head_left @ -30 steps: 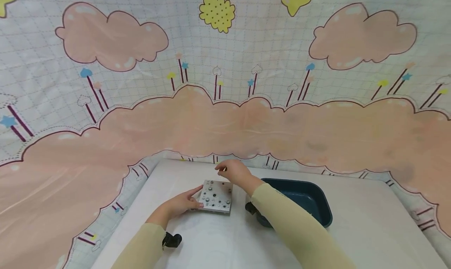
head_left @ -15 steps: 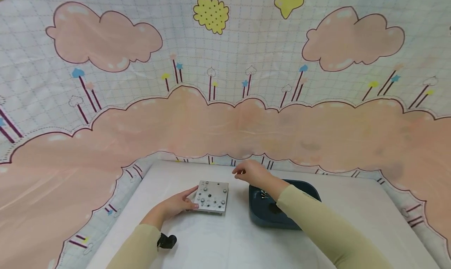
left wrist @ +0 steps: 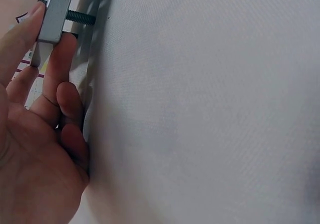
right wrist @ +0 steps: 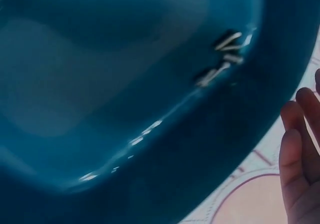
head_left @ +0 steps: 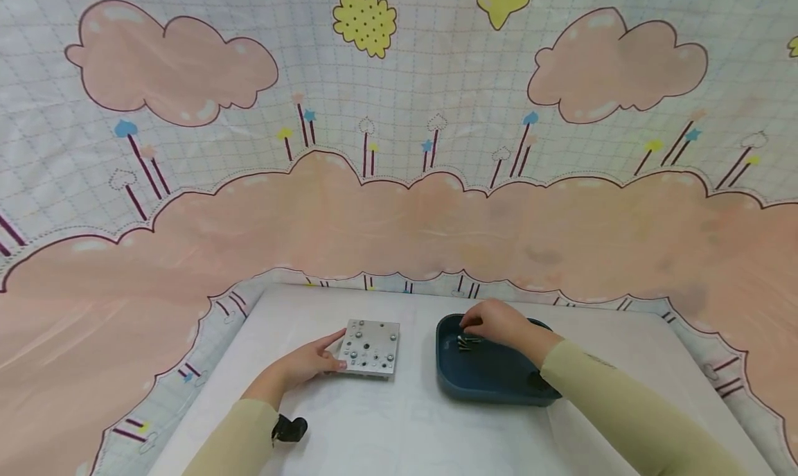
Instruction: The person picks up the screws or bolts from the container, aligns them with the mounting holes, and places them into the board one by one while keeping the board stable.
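A square silver metal plate point(head_left: 374, 348) with holes and several bolts set in it is on the white table, left of centre. My left hand point(head_left: 302, 368) grips its left side. The left wrist view shows thumb and fingers pinching the plate's edge, with a threaded bolt shank point(left wrist: 80, 18) sticking out of its underside. My right hand point(head_left: 501, 323) is over the back left of a dark blue tray point(head_left: 492, 386), its fingers loosely bent. Below those fingers several small bolts point(head_left: 466, 341) lie in the tray's corner. Nothing shows between the fingers in the right wrist view.
The white tabletop point(head_left: 405, 427) runs between and in front of the plate and tray. A patterned curtain point(head_left: 399, 226) closes off the back. A black wrist camera point(head_left: 289, 429) juts from the left sleeve.
My right hand has moved right and down, from above the plate's far side to over the bolts in the tray. My left hand keeps its grip on the plate.
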`<state>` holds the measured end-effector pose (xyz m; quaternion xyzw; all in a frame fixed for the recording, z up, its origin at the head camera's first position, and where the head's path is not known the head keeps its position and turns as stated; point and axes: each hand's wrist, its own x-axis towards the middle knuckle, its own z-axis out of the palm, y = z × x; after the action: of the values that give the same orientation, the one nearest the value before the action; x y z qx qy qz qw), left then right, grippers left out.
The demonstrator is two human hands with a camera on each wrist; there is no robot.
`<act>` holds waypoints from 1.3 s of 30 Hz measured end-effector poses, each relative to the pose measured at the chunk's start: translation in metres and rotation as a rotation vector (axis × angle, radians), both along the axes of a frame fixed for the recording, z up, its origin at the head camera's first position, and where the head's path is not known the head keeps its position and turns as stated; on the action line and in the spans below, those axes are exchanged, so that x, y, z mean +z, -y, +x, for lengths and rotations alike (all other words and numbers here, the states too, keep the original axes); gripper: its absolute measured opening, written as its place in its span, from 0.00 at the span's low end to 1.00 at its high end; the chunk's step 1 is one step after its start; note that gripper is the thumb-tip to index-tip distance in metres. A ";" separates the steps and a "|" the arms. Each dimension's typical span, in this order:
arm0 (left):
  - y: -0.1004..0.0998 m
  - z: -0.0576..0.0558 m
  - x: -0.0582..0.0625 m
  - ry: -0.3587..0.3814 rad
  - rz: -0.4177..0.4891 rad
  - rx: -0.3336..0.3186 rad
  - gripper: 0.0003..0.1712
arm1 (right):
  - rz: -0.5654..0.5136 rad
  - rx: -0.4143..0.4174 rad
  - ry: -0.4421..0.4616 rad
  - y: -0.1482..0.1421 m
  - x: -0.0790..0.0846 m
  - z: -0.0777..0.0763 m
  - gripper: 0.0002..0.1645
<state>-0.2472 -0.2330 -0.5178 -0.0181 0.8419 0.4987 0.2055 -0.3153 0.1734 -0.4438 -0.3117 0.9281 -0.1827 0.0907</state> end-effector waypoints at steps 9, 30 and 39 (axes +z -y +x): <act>0.000 -0.001 -0.001 0.008 0.034 -0.004 0.50 | 0.061 0.084 -0.024 -0.008 -0.012 -0.004 0.08; 0.001 -0.003 -0.003 -0.019 0.033 -0.030 0.47 | 0.215 0.187 -0.091 0.007 -0.041 -0.012 0.03; 0.002 -0.002 -0.002 -0.016 0.007 -0.019 0.47 | 0.217 0.238 -0.167 0.013 -0.045 -0.013 0.03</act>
<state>-0.2493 -0.2352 -0.5203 -0.0053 0.8420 0.4996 0.2037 -0.3278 0.1609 -0.4884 -0.4216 0.9033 -0.0430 0.0674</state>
